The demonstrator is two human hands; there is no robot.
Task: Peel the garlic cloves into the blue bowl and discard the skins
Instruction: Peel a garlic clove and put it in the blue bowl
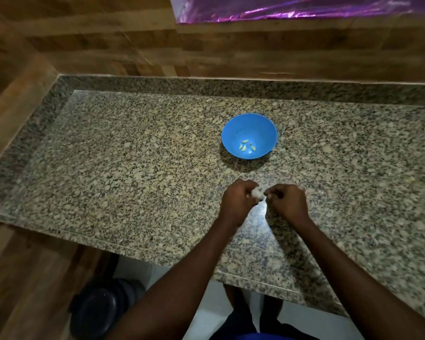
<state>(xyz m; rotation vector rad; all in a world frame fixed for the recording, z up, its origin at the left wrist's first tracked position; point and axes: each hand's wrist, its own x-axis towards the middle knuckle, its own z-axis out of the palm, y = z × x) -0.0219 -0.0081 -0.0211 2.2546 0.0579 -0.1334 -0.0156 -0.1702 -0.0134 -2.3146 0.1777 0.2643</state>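
The blue bowl (249, 136) is sitting on the speckled granite counter (133, 163), holding a few small, pale yellow-green peeled cloves (246, 146) at its bottom. Just in front of the bowl, nearer the person, the left hand (238, 202) is curling its fingers around a whitish, papery garlic piece (258, 194), which is showing between the two hands just above the counter. The right hand (288, 202) is pinching at the garlic's right end with bent fingers. Far below the bowl, beside the counter's front edge, a dark round bin (98, 312) is standing on the floor.
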